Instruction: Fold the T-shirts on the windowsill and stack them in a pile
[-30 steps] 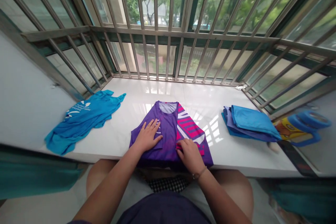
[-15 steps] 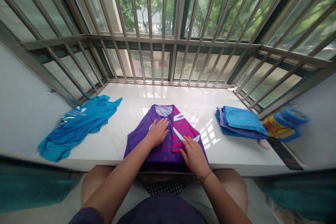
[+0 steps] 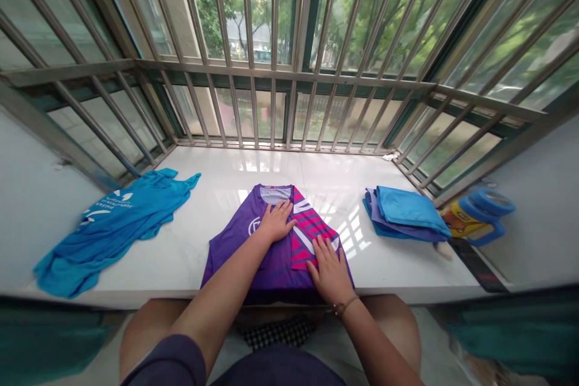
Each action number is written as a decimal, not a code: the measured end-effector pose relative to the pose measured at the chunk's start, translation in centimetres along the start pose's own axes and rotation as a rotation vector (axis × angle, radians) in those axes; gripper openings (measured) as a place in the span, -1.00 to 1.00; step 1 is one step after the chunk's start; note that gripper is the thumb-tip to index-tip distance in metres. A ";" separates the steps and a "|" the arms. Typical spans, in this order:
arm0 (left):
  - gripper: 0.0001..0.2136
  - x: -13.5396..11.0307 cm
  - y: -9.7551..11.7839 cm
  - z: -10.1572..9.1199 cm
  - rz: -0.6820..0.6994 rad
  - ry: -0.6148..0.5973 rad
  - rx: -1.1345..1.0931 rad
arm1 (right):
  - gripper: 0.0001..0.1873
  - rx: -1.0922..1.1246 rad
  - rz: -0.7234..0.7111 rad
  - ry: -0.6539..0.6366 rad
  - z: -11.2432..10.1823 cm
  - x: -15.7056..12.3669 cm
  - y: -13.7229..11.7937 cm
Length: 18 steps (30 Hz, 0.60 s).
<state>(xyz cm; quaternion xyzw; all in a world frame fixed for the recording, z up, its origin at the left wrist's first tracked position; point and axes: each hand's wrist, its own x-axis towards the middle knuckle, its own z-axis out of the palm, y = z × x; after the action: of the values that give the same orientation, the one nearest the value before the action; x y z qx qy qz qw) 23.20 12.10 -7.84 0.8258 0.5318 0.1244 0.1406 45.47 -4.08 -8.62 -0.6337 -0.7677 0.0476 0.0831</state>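
Note:
A purple sports jersey (image 3: 235, 223) lies on the white sill in front of me, its neckline pointing at the window. Its right side has been turned inward, showing pink and white stripes across the front. My left hand (image 3: 275, 221) rests flat on the chest just below the collar, fingers spread, beside a round white logo. Flat on the striped part lies my right hand (image 3: 329, 268), fingers stretched out, near the jersey's right edge. The bottom of the jersey hangs over the front edge of the sill.
A crumpled blue shirt (image 3: 117, 223) with white print lies at the left. To the right sit a stack of folded clothes (image 3: 404, 214), a blue and yellow jug (image 3: 477, 214) and a dark flat object (image 3: 479, 265). Metal bars (image 3: 289, 77) close off the window behind.
The camera view has shifted slightly, so everything sits a little further left and lower. Both hands stay flat on the jersey; more of its white logo shows beside my left forearm.

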 end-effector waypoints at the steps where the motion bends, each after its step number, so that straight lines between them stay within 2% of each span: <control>1: -0.47 0.2 -0.3 -0.4 -0.022 0.020 -0.011 | -0.37 0.005 0.000 0.018 -0.1 0.2 0.0; 3: -0.52 0.7 -1.6 -1.5 -0.094 0.079 -0.013 | -0.48 0.033 -0.012 0.083 -0.8 1.0 0.2; 6: -0.52 1.4 -5.2 -4.1 -0.268 0.183 0.004 | -0.60 0.082 -0.022 0.154 -3.1 4.3 0.5; 8: -0.57 1.9 -8.1 -6.1 -0.394 0.218 0.007 | -0.62 0.082 0.017 0.117 -5.1 7.9 0.5; 11: -0.64 3.1 -11.6 -8.5 -0.520 0.196 -0.010 | -0.62 0.077 0.083 0.011 -7.4 14.8 0.2; 15: -0.72 5.9 -13.6 -10.0 -0.583 0.100 -0.048 | -0.60 0.078 0.113 -0.060 -7.4 23.8 -0.7; 18: -0.74 8.0 -14.0 -10.1 -0.588 0.016 -0.076 | -0.58 0.066 0.137 -0.115 -6.0 28.4 -1.4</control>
<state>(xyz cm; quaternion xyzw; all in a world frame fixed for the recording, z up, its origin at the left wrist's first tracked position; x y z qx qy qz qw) 11.02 25.91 -3.08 0.6294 0.7444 0.1044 0.1972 40.02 23.26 -0.52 -0.6777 -0.7241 0.1149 0.0563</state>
